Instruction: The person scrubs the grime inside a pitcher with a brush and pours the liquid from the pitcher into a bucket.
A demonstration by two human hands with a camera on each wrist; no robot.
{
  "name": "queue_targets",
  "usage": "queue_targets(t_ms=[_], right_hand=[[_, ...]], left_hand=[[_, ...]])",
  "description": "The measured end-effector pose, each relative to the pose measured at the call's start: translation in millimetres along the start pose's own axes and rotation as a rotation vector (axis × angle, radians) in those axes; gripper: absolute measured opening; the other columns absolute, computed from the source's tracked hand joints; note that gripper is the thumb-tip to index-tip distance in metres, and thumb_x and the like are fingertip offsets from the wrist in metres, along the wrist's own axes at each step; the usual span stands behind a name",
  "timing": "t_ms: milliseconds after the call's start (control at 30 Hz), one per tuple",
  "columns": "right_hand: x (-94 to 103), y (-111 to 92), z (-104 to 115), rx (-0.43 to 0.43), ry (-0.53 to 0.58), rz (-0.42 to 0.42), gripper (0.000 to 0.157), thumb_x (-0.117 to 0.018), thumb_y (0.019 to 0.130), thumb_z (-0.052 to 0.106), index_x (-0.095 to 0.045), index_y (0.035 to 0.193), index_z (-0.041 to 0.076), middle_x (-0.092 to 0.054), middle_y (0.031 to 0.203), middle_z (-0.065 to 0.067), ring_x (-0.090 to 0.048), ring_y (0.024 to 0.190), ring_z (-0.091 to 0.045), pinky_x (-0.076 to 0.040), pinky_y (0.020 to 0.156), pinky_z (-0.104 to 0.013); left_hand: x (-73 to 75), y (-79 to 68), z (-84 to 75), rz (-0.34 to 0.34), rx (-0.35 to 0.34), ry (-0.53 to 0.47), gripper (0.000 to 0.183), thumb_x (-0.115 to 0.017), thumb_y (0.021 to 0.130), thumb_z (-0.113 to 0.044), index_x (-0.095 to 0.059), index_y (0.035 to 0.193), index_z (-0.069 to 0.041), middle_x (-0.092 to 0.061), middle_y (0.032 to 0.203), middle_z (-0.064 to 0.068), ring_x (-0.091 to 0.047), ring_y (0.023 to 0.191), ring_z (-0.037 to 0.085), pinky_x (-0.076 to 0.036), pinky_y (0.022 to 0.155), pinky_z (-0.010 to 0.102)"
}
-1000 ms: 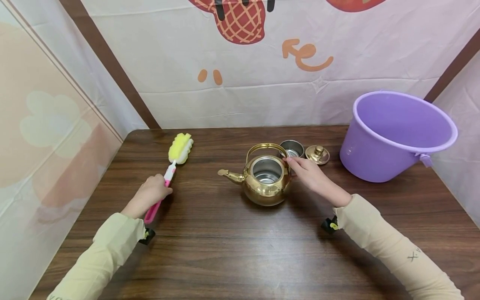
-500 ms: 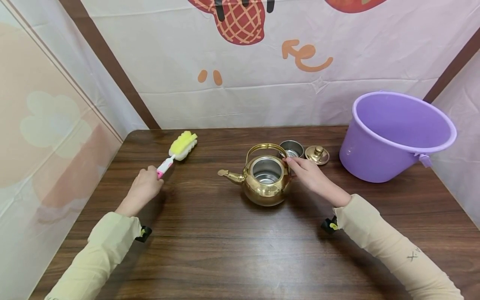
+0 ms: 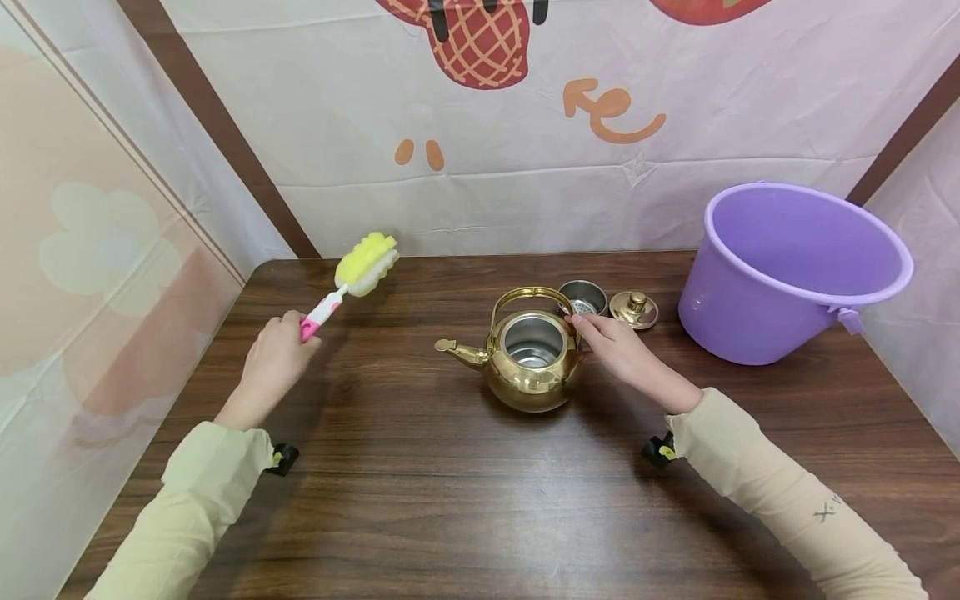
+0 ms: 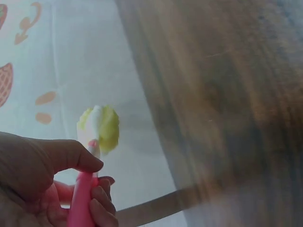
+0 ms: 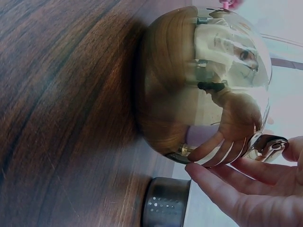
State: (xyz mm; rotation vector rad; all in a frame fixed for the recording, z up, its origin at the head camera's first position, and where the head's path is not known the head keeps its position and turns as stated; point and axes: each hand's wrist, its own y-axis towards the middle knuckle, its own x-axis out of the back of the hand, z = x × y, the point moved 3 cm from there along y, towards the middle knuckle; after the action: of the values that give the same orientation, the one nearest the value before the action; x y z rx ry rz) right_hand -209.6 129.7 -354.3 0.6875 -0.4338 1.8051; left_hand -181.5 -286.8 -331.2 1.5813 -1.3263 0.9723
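A sponge bottle brush (image 3: 366, 265) with a yellow-and-white head and a pink-and-white handle is gripped in my left hand (image 3: 273, 358). It is raised above the table's left side, its head pointing up and away; in the left wrist view the thumb lies along the pink handle (image 4: 83, 201). A shiny gold teapot (image 3: 531, 379) stands upright and lidless, spout to the left, handle up. My right hand (image 3: 626, 354) holds it on its right side, thumb at the handle's base and fingers against the body. The right wrist view shows those fingers (image 5: 213, 187) touching the mirrored wall.
Behind the teapot sits a metal strainer (image 3: 584, 298) with a perforated bottom. The gold lid (image 3: 634, 308) lies beside it. A large purple bucket (image 3: 750, 317) stands at the back right of the dark wooden table (image 3: 450, 500). A printed cloth (image 3: 337, 100) hangs along the far edge.
My left hand has lifted the bottle brush off the table, moving up and slightly left, and the brush has tilted more to the right. The right hand and teapot have stayed still.
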Motion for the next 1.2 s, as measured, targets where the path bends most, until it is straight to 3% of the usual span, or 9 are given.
queue_targets(t_ms=[367, 800, 1200], right_hand=[[-0.7, 0.0, 0.6, 0.003, 0.017, 0.005, 0.044, -0.033, 0.099, 0.030, -0.054, 0.123, -0.001, -0.057, 0.119, -0.017, -0.050, 0.114, -0.028, -0.039, 0.095, -0.042], [-0.7, -0.1, -0.6, 0.007, 0.001, 0.002, 0.045, -0.033, 0.099, 0.031, -0.053, 0.124, -0.001, -0.056, 0.122, -0.017, -0.048, 0.116, -0.028, -0.037, 0.097, -0.043], [-1.2, -0.5, 0.0, -0.006, 0.046, 0.009, 0.043, -0.034, 0.099, 0.029, -0.053, 0.124, -0.001, -0.057, 0.119, -0.017, -0.051, 0.112, -0.027, -0.043, 0.090, -0.041]], left_hand=[[20.5, 2.8, -18.6, -0.061, -0.040, 0.004, 0.031, -0.049, 0.083, -0.014, -0.051, 0.107, 0.005, -0.044, 0.079, 0.015, -0.041, 0.069, 0.030, -0.033, 0.053, 0.039], [27.3, -1.6, -43.7, -0.144, -0.122, -0.001, 0.020, -0.052, 0.083, -0.019, -0.056, 0.097, -0.004, -0.040, 0.071, 0.008, -0.039, 0.061, 0.025, -0.027, 0.048, 0.033], [35.4, -7.9, -66.1, -0.169, -0.236, -0.012, 0.027, -0.063, 0.086, -0.030, -0.061, 0.100, -0.007, -0.046, 0.071, 0.007, -0.042, 0.062, 0.023, -0.028, 0.049, 0.033]])
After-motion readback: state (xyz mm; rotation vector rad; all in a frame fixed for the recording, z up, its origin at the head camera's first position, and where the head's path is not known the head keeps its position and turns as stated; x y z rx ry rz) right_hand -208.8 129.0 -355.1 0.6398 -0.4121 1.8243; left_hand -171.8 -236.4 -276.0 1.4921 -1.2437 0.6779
